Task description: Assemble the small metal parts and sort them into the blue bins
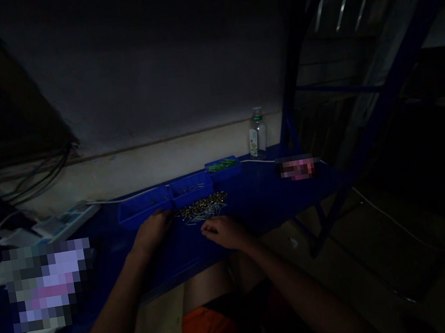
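Observation:
A pile of small brass-coloured pieces [205, 204] lies on the blue table, with thin silvery pins [202, 215] scattered along its near side. My left hand [154, 229] rests at the pile's left edge, just in front of a blue bin. Its fingers are curled together, and whatever they may hold is too dark to see. Close to the near right side of the pins is my right hand [225, 231]. Thumb and fingers are drawn together there in a pinch; anything between them is too small to make out.
Behind the pile stand a blue bin [129, 217], a second blue bin [185, 197] and a box of green pieces [223, 173]. A clear bottle [259, 137] is at the back. White power strips [74, 217] and cables lie left. Blurred items sit at both sides.

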`<state>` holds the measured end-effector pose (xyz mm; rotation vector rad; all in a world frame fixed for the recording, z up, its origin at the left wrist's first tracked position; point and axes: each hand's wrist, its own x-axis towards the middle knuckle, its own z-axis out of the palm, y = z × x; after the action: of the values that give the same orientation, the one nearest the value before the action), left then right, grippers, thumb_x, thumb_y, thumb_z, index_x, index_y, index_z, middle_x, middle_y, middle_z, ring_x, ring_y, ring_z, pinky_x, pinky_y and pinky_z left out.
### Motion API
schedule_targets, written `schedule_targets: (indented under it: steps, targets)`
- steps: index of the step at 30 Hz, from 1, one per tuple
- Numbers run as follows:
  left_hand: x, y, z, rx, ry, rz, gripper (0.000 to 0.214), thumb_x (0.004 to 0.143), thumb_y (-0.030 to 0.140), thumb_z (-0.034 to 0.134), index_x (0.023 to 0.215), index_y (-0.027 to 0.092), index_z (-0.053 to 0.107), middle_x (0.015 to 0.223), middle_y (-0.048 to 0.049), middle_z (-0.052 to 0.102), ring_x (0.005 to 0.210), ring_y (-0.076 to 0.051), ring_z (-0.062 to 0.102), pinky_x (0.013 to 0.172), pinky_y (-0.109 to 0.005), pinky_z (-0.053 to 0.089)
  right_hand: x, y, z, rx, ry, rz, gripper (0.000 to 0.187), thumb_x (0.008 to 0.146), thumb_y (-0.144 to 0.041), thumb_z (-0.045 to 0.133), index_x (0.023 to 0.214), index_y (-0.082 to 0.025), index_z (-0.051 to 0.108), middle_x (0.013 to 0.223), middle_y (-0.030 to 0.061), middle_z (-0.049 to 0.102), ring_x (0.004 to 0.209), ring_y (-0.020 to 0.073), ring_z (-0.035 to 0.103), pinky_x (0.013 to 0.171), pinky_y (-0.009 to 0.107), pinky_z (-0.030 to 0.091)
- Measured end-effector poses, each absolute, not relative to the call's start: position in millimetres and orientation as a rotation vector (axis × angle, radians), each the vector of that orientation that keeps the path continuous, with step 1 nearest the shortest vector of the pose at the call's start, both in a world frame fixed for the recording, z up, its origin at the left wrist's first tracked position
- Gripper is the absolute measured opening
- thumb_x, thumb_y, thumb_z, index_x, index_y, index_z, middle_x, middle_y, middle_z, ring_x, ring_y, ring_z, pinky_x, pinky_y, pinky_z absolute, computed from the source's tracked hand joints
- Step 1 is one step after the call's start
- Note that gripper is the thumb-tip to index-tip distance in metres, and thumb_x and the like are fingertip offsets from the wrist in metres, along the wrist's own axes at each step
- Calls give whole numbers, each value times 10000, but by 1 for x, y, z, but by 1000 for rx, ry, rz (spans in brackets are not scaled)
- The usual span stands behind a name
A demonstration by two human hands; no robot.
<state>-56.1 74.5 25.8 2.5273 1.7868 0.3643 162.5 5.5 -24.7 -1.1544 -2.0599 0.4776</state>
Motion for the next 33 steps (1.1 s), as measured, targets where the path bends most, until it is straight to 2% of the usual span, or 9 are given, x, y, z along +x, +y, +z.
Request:
schedule_targets:
  steps: [5,11,17,19,22,24,29,33]
  targets:
    - [-54,75,24,2567,1774,356,307,810,340,429,940,177,653,964,-116,654,849,-236,615,735,-275,430,163,5,-24,-1153,-2065,482,160,841,-253,481,882,-201,626,828,8,642,711,102,577,652,187,399]
    - [-54,77,21,2603,1782,425,325,811,316,416,997,182,646,989,-112,652,859,-235,611,738,-280,437,163,5,-24,-1134,-2056,470,153,835,-240,486,885,-197,625,827,6,644,714,99,579,651,182,401]
    - [-46,59,30,2334,1692,899,360,810,407,437,979,159,635,1004,-93,664,906,-242,601,805,-300,433,163,6,-25,-1104,-2007,524,142,834,-244,494,877,-201,622,813,-1,646,711,101,585,659,188,414]
    - [-34,44,29,2212,1527,1036,370,807,423,446,991,153,619,1014,-81,663,921,-227,598,828,-299,434,163,7,-26,-1091,-1947,571,164,837,-264,496,944,-201,604,821,1,646,718,105,590,668,195,426]
    - [-12,24,19,2129,1254,984,355,788,420,485,971,147,621,958,-69,678,876,-210,613,800,-294,456,165,11,-26,-1068,-1844,621,269,842,-289,497,1092,-196,536,879,13,648,782,115,601,720,213,442]
    - [-1,16,11,2057,1158,936,333,782,406,503,939,142,630,918,-65,684,836,-200,621,757,-277,472,166,13,-26,-1062,-1813,632,287,855,-296,480,1122,-200,520,933,20,648,835,120,603,763,225,443]
    - [3,11,-1,1962,1126,945,324,768,373,546,961,128,634,868,-57,684,775,-186,617,723,-266,471,168,13,-26,-1030,-1884,629,209,871,-305,451,980,-215,606,948,14,655,877,132,605,784,227,440]
    - [-1,12,-2,1915,1141,956,320,767,358,548,965,120,632,893,-65,685,812,-195,618,745,-270,469,169,14,-29,-1061,-1809,642,193,861,-303,469,968,-212,603,919,11,662,852,127,612,767,219,443]
